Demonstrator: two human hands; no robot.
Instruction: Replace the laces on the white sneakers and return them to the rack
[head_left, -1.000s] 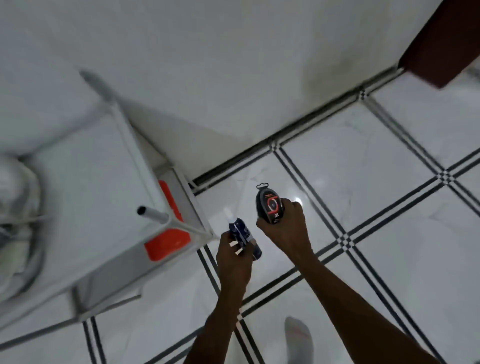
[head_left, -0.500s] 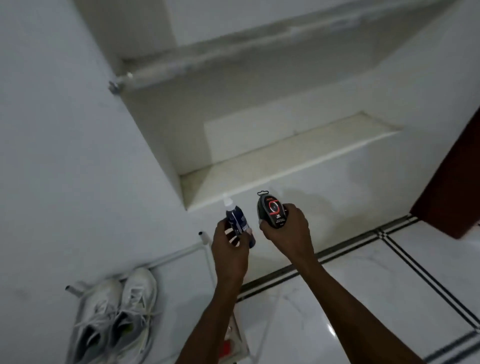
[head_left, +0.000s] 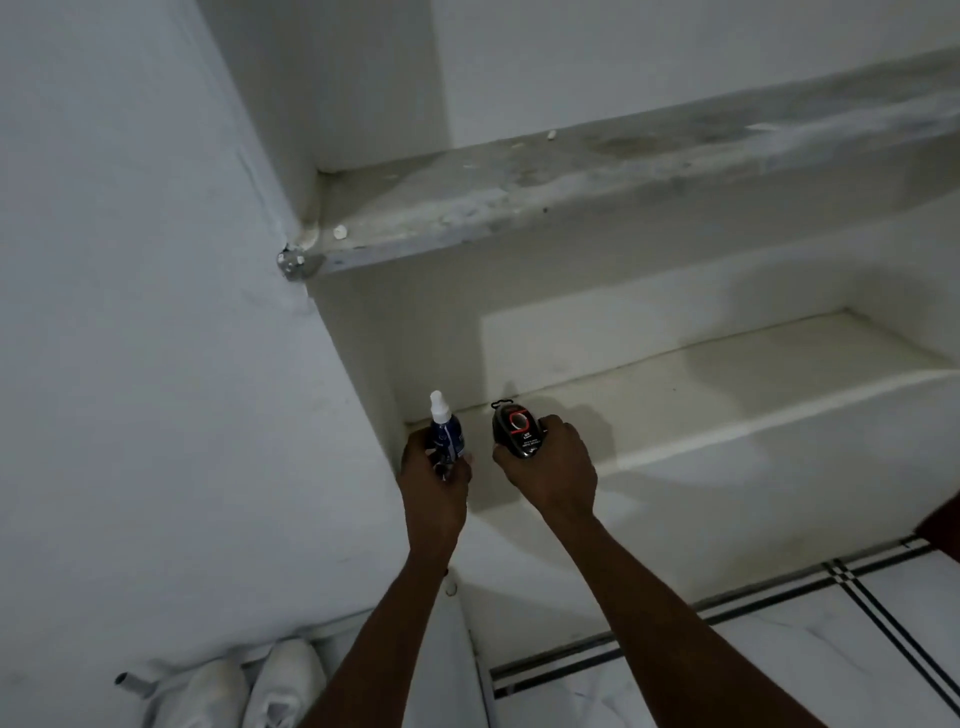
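Left hand (head_left: 435, 478) is wrapped around a small blue spray bottle (head_left: 444, 428) and the right hand (head_left: 553, 470) grips a black oval shoe-polish sponge (head_left: 517, 430), both mid-frame at the lower wall shelf (head_left: 675, 410). White sneakers (head_left: 249, 686) sit on the rack (head_left: 127, 678), bottom left.

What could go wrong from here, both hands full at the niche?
1. The left hand grips the spray bottle low on its body; set down near the lower shelf's front edge, the bottle may tip.
2. A dropped black polish container from the right hand could hit the white sneakers.
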